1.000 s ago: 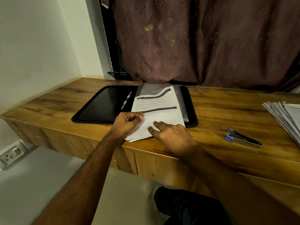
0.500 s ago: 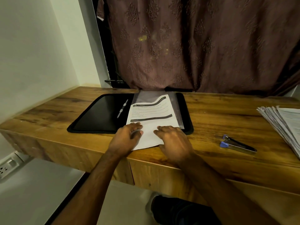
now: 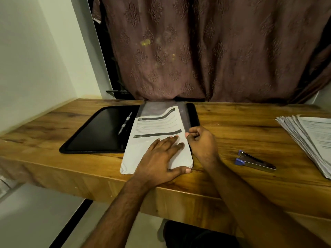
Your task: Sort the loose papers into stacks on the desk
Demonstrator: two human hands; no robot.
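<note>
Here, the left hand [image 3: 161, 158] lies flat, fingers straight, pressing the printed papers [image 3: 157, 140] onto the open black folder [image 3: 100, 131] at the desk [image 3: 232, 122] edge. The right hand [image 3: 202, 142] curls its fingers, pinching the papers' right edge.

papers [image 3: 157, 133] on folder [image 3: 100, 131], 12 o'clock | stapler [image 3: 254, 161] at 3 o'clock | paper pile [image 3: 309, 138] right of stapler | all on desk [image 3: 232, 122]

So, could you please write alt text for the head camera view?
A person's left hand presses flat on papers lying over an open black folder, while the right hand pinches their right edge. A stapler lies further right.
</note>
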